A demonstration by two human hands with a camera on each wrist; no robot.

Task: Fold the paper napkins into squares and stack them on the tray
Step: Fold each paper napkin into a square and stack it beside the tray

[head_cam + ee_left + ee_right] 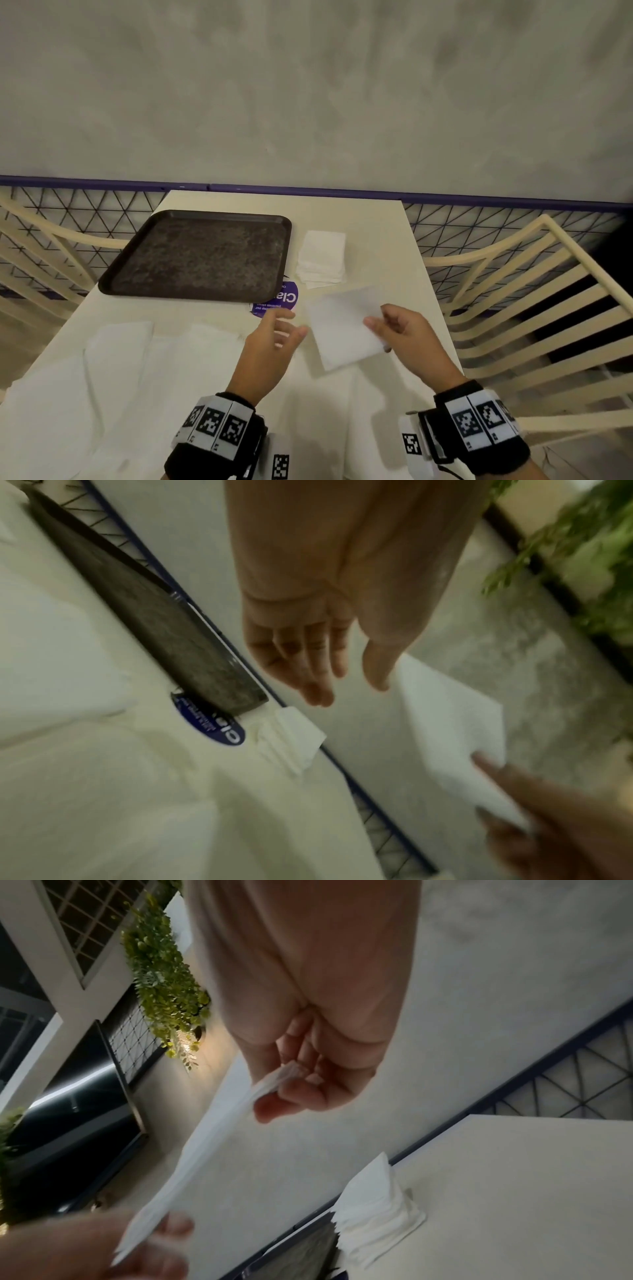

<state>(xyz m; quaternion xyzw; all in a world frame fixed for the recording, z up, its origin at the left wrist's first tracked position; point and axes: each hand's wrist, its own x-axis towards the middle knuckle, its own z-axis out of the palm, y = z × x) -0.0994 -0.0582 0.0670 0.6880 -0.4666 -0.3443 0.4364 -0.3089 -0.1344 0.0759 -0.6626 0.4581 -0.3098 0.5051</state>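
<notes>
A: Head view? 
B: Right hand [409,337] pinches napkin [342,329] at its 3 o'clock edge, held above table [376,233]. Left hand [274,342] at napkin's 9, fingers loose, spread. Tray [113,277] at 10, stack [322,260] at 12.
A: Left wrist?
B: Fingers [318,674] straight, thumb apart, near the napkin; contact unclear.
A: Right wrist?
B: Thumb and fingers [301,1096] clamp napkin corner.

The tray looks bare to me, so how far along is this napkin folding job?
Barely begun. The black tray holds no napkins yet. In hand: the right hand pinches one white paper napkin above the table, with the left hand open at its other edge. Left: fold it, then the napkin pile beside the tray, and stack everything on the tray.
</notes>
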